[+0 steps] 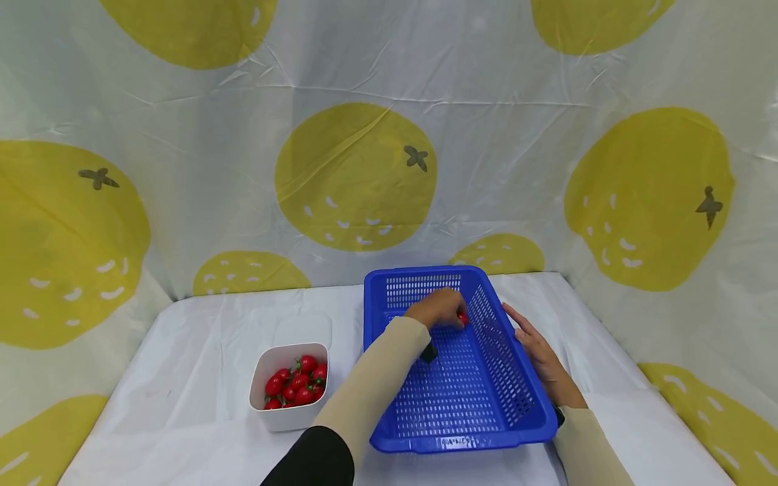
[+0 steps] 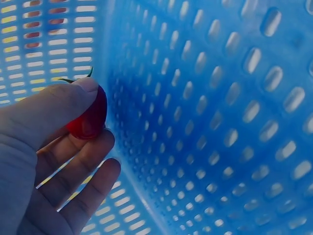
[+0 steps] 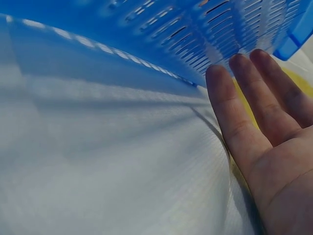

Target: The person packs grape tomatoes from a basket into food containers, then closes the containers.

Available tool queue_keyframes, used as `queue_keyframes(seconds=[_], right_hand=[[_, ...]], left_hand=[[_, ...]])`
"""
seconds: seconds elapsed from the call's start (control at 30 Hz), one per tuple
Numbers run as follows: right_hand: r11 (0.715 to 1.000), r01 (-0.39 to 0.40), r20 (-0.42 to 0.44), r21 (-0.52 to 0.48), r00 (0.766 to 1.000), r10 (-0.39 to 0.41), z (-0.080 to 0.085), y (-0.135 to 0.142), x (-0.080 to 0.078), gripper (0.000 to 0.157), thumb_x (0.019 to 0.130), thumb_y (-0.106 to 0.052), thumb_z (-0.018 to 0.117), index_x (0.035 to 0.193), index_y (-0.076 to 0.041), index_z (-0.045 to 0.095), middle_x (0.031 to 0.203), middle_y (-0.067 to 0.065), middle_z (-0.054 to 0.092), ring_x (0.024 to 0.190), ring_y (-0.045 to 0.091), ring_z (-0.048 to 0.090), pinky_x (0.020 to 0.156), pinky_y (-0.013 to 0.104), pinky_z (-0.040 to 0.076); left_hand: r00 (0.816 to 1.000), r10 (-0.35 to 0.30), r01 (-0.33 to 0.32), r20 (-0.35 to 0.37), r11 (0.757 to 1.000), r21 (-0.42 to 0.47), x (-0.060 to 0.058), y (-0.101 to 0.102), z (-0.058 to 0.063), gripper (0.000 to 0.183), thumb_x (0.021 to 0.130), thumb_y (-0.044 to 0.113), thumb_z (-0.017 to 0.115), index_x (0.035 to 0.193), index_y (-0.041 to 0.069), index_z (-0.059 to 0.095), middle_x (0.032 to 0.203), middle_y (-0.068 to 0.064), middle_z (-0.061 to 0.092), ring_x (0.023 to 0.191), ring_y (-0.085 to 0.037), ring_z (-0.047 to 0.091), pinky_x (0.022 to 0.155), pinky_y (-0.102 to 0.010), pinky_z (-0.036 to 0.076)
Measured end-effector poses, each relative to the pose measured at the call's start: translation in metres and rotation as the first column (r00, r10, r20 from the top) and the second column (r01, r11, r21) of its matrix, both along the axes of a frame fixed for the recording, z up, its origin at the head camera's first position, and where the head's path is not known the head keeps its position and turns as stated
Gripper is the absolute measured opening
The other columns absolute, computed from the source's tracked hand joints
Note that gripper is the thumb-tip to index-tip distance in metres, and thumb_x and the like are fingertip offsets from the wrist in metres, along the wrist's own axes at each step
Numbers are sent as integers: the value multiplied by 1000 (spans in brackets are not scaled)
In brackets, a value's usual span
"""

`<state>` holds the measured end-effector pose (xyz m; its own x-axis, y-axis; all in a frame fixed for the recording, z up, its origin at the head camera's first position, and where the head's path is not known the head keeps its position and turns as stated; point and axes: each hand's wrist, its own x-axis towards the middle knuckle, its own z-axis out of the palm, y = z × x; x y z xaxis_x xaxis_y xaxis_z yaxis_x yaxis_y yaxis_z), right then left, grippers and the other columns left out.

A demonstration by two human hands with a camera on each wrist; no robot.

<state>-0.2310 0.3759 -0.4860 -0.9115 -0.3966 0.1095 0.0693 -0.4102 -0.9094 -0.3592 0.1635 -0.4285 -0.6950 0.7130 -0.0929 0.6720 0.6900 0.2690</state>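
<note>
Inside the blue plastic basket point(image 1: 468, 442), toward its far right side, my left hand point(image 1: 439, 308) pinches a red cherry tomato point(image 2: 93, 117) between thumb and fingers. A thin green stem shows on top of the tomato in the left wrist view. Along the basket's outer right wall lies my right hand point(image 1: 541, 351), its fingers point(image 3: 239, 117) fairly straight beside the slotted side. Whether those fingertips touch the wall I cannot tell. A white square container point(image 1: 286, 422) left of the basket holds several cherry tomatoes point(image 1: 300, 381) with green stems.
Behind the container lies a pale, flat lid-like piece point(image 1: 302, 331) on the white tablecloth point(image 1: 188, 405). A hanging cloth printed with yellow fruit point(image 1: 358, 175) encloses the table at the back and sides. My left forearm crosses the basket's left rim.
</note>
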Motion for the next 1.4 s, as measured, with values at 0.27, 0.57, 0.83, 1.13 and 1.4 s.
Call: queue_keyframes(seconds=[0.27,0.57,0.83,1.13,1.4], right_hand=[[1000,-10,13,-16,1000,11,1,-2,-3,53,104,-21,24,155,-32,12,149,12,38,118,32,57,90,51,50],[994,-77,13,-79,997,78,-2,8,0,53,105,-22,18,156,-33,8,154,12,31,121,33,54,91,51,50],[999,-30,43,-38,999,32,-1,19,8,53,105,-26,20,155,-34,9,153,10,31,123,33,52,93,54,48],[1000,-8,59,-24,998,9,-1,20,10,53,104,-29,22,155,-35,11,154,7,32,122,31,54,92,52,49],[999,-10,86,-34,996,13,-2,21,8,53,103,-33,26,154,-39,14,153,7,32,121,29,55,92,52,49]], left_hand=[[998,-34,34,-54,999,1,1,-8,21,9,83,22,76,89,15,76,81,7,66,75,-8,58,68,-18,48],[992,-100,102,-77,995,24,5,-10,48,8,87,24,73,89,16,74,81,8,64,73,-7,57,65,-18,47],[971,-220,223,-95,975,23,17,-7,77,12,89,23,69,96,15,74,86,8,65,76,-7,56,68,-15,46],[932,-320,330,-170,943,34,30,-35,99,20,90,27,68,103,14,74,93,7,67,82,-5,56,74,-14,45],[921,-319,346,-222,933,98,38,-68,107,17,88,24,69,102,14,73,95,4,66,84,-6,57,77,-17,44]])
